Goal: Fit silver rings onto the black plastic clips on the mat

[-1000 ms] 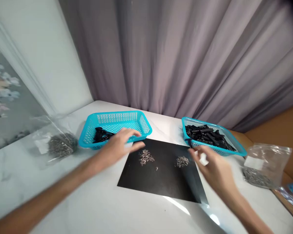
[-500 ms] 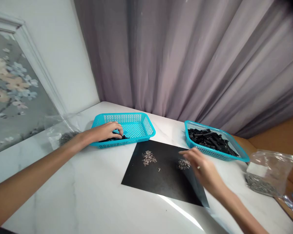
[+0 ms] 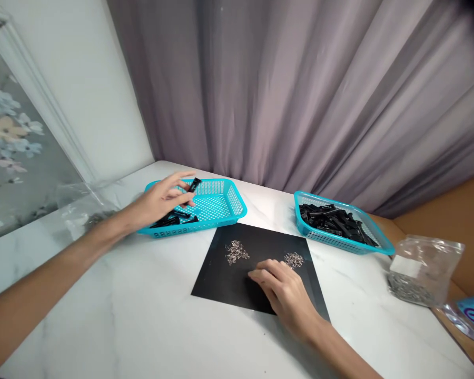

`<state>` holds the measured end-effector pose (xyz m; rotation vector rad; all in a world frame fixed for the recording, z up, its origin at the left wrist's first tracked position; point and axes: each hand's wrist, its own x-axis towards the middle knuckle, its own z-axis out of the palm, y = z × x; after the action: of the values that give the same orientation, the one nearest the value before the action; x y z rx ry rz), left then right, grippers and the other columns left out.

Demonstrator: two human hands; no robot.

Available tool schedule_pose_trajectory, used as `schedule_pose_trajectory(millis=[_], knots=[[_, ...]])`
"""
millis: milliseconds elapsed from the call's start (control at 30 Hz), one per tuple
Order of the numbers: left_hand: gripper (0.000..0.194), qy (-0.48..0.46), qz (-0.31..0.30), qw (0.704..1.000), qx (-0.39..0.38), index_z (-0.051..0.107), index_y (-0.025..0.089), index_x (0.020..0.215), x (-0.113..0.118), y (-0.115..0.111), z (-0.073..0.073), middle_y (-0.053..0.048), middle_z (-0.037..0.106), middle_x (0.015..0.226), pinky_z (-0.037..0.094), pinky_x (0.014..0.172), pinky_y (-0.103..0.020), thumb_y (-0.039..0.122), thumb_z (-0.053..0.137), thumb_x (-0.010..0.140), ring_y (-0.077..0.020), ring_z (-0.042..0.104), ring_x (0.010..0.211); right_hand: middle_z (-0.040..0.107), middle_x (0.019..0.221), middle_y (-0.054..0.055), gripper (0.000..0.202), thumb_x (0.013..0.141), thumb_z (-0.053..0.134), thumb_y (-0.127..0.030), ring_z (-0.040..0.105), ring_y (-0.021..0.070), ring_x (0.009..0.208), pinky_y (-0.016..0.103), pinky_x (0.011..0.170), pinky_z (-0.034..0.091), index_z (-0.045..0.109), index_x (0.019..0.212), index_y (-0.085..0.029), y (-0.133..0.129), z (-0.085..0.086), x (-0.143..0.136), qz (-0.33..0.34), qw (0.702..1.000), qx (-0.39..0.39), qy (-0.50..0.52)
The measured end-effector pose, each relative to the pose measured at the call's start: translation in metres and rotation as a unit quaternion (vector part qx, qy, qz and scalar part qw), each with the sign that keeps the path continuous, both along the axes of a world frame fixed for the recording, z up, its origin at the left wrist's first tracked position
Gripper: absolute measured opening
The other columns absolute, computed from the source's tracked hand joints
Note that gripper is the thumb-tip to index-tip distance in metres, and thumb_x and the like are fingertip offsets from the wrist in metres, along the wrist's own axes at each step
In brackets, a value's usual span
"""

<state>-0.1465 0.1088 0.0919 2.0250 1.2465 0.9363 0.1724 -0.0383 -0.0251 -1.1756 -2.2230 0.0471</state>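
Note:
My left hand is raised over the left blue basket, thumb and fingers closed on a short, narrow black piece. Beneath it, several similar black pieces lie at the basket's near left end. My right hand rests low on the black mat, fingers bent and drawn together at the tips; whatever they hold is hidden. A pile of tiny shiny metal parts lies to the left of the fingertips. Just behind the right hand is a second pile of small metal parts.
A right-hand blue basket is heaped with black pieces. A clear zip bag of metal parts lies at the right; another clear bag sits behind my left forearm. A grey curtain hangs behind the white table.
My left hand has risen from inside the basket with a black piece. My right hand has moved left and down onto the mat, over the spot where a small loose metal part lay.

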Motion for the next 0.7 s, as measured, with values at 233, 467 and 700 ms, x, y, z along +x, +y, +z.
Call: schedule_pose_trajectory(millis=[233, 467, 700], knots=[[0.040, -0.201, -0.223, 0.922, -0.243, 0.044, 0.023, 0.114, 0.103, -0.057, -0.048, -0.006, 0.067, 0.104, 0.058, 0.058, -0.026, 0.027, 0.072, 0.087, -0.0220, 0.076, 0.081, 0.070, 0.086, 0.003, 0.019, 0.100, 0.058, -0.030, 0.053, 0.0137, 0.063, 0.028, 0.058, 0.043, 0.074, 0.097, -0.021, -0.001, 0.014, 0.011, -0.024, 0.963, -0.177, 0.203], [0.045, -0.205, -0.218, 0.913, -0.277, 0.052, 0.022, 0.123, 0.118, -0.078, -0.083, -0.001, 0.066, 0.088, 0.060, 0.059, -0.027, 0.036, 0.075, 0.087, -0.0228, 0.076, 0.084, 0.074, 0.088, 0.004, 0.025, 0.091, 0.071, -0.039, 0.052, 0.0132, 0.063, 0.027, 0.059, 0.042, 0.075, 0.108, -0.022, -0.002, 0.022, 0.018, -0.029, 0.892, -0.300, 0.336], [0.057, -0.203, -0.219, 0.907, -0.296, 0.050, 0.024, 0.137, 0.120, -0.084, -0.093, -0.002, 0.068, 0.099, 0.060, 0.082, -0.036, 0.035, 0.076, 0.087, -0.0193, 0.072, 0.093, 0.073, 0.079, 0.003, 0.020, 0.086, 0.077, -0.041, 0.047, 0.0114, 0.059, 0.026, 0.054, 0.036, 0.079, 0.088, -0.021, 0.000, 0.025, 0.019, -0.040, 0.864, -0.326, 0.382]])
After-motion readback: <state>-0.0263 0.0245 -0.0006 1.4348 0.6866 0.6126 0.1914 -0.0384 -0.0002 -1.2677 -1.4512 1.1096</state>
